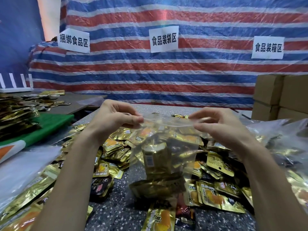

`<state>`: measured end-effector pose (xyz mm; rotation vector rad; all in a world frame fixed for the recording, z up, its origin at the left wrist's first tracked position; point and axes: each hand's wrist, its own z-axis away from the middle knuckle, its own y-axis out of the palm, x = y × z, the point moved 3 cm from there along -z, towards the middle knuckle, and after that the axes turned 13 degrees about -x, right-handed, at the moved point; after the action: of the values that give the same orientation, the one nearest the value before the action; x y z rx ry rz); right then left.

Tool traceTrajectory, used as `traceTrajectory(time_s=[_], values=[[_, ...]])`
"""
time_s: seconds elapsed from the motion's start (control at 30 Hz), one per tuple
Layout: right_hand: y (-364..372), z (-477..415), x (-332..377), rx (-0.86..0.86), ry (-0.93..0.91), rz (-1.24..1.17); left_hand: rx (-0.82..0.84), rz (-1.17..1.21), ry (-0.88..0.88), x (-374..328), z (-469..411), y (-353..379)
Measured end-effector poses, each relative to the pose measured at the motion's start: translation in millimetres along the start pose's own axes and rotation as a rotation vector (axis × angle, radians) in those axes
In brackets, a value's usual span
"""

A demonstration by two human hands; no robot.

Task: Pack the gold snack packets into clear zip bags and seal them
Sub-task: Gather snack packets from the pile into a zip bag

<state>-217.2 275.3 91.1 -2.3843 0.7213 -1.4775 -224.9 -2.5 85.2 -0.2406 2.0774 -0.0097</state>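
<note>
A clear zip bag (166, 147) hangs upright in front of me over the speckled table (116, 212). Several gold snack packets (156, 164) fill its lower half. My left hand (116, 117) pinches the left end of the zip strip between thumb and fingers. My right hand (216, 124) pinches the right end of the same strip. The strip runs taut between the two hands. Loose gold packets (216, 192) lie heaped on the table under and around the bag.
A stack of clear plastic bags (25, 164) lies at the left, over a green sheet (55, 122). More crinkled plastic (283, 139) sits at the right. Cardboard boxes (281, 97) stand at the back right. A striped tarp (166, 72) with paper signs hangs behind.
</note>
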Motion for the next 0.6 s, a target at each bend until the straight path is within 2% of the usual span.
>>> traceTrajectory(time_s=[0.17, 0.23, 0.33, 0.6], values=[[22, 16, 39, 0.017, -0.363, 0.201, 0.055, -0.036, 0.055, -12, 4, 15], [37, 22, 49, 0.015, -0.45, 0.287, 0.1, -0.038, 0.072, -18, 7, 21], [48, 28, 56, -0.009, -0.475, 0.324, 0.153, -0.057, 0.095, -25, 10, 27], [48, 30, 60, -0.013, -0.407, 0.194, 0.265, -0.098, 0.073, -29, 15, 18]])
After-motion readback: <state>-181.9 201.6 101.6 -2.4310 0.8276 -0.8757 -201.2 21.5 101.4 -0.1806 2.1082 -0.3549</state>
